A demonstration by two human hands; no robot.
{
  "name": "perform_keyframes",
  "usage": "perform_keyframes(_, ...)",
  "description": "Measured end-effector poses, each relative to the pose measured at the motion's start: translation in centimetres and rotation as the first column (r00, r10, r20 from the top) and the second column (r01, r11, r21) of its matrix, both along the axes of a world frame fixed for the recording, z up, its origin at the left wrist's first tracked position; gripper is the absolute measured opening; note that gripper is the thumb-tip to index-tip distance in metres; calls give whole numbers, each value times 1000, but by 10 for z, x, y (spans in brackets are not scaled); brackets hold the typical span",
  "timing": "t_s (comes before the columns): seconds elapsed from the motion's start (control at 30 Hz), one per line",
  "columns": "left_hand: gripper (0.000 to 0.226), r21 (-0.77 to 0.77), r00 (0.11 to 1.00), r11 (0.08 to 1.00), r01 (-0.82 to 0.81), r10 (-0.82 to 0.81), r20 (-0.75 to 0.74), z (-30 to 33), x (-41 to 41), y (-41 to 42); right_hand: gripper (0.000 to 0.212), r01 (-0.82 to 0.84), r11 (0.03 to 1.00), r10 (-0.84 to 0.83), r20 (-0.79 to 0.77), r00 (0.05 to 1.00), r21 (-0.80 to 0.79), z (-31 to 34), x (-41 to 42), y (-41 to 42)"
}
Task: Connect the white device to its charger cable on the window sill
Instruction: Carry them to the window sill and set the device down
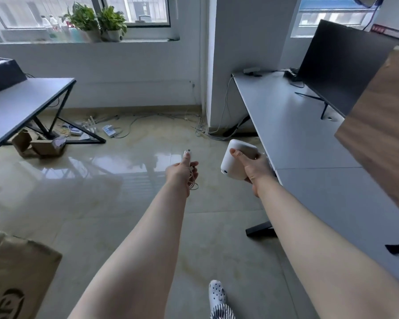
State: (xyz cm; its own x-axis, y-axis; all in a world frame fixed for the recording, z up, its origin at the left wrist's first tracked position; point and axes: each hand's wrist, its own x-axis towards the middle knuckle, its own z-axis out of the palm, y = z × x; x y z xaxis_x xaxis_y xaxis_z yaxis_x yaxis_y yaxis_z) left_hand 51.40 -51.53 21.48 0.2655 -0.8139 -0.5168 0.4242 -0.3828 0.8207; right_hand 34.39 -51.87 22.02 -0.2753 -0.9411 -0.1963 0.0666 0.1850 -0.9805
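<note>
My right hand (255,170) grips the white device (234,161), a rounded cylinder with a small dark port near its lower edge, held out over the floor beside the grey desk. My left hand (182,172) holds the white charger cable (192,180); its plug (187,153) sticks out past my thumb and a loop of cord hangs under my palm. Plug and device are apart, roughly a hand's width between them. The window sill (136,40) runs along the far wall, well beyond both hands.
Potted plants (97,20) and bottles stand on the sill. A grey desk (309,143) with a black monitor (341,65) is on the right, another table (21,104) on the left. Cables and a power strip (108,131) lie on the tiled floor by the wall.
</note>
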Motion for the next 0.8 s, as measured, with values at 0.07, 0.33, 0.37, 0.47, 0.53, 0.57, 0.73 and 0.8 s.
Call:
perform_keyframes(0.07,35,2,1000,1000,-4,4,1,-3,1,-32,44,-3,1000,3,-2,1000,-4,-4,2,-34)
perform_keyframes(0.33,38,15,1000,1000,-25,26,-12,2,4,-162,60,-48,999,48,-16,999,17,-4,1,-178)
perform_keyframes(0.37,39,17,1000,1000,-20,20,-3,2,4,-174,61,-52,999,52,-21,998,13,-3,2,-192)
perform_keyframes(0.47,39,32,1000,999,-26,26,2,2,7,-205,56,-77,997,77,-33,997,13,-1,7,-231)
perform_keyframes(0.53,40,44,1000,999,-30,30,3,2,11,-225,51,-86,996,86,-26,996,18,-1,11,-250)
perform_keyframes(0.57,41,47,1000,998,-31,31,-3,2,13,-236,51,-91,996,91,-22,996,22,-1,14,-261)
perform_keyframes(0.73,44,72,1000,997,-21,22,-5,-9,29,-299,79,-113,992,115,-33,993,57,-8,32,-317)
perform_keyframes(0.8,44,79,1000,997,-12,11,2,-15,37,-325,81,-116,991,119,-30,992,72,-14,39,-341)
